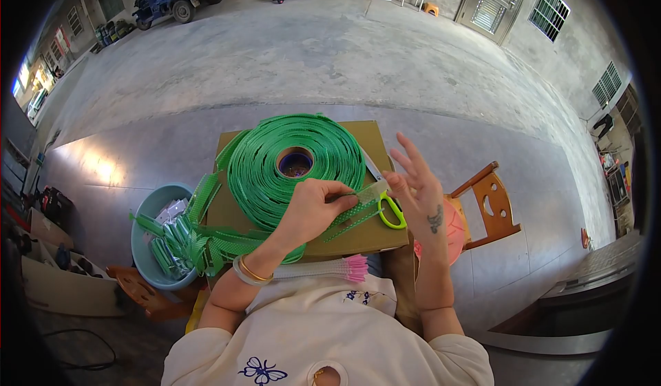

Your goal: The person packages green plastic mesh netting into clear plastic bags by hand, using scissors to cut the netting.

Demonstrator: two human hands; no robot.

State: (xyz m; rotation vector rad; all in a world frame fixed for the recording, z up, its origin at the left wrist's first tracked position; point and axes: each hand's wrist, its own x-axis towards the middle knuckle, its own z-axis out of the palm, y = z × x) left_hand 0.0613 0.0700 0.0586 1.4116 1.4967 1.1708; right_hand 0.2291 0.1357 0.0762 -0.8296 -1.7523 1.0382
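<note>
My left hand [318, 205] pinches the end of a green dotted plastic strip [350, 222], its thumb and forefinger closed on it. A translucent piece [373, 192] sticks out beyond those fingertips, toward my right hand [417, 192]. The right hand is raised with fingers spread, its thumb close to that translucent piece. Behind the left hand lies a large roll of green strip [251, 169] wound on a cardboard core. Scissors with yellow-green handles [394, 215] lie beside the roll, partly hidden by the strip and right hand.
The roll rests on a brown cardboard surface [227, 210]. White sticks with pink ends [354, 267] lie along its near edge. A blue basin [143, 248] at left holds green-and-white packets [172, 245]. Wooden chairs stand at right [492, 207] and left [141, 289].
</note>
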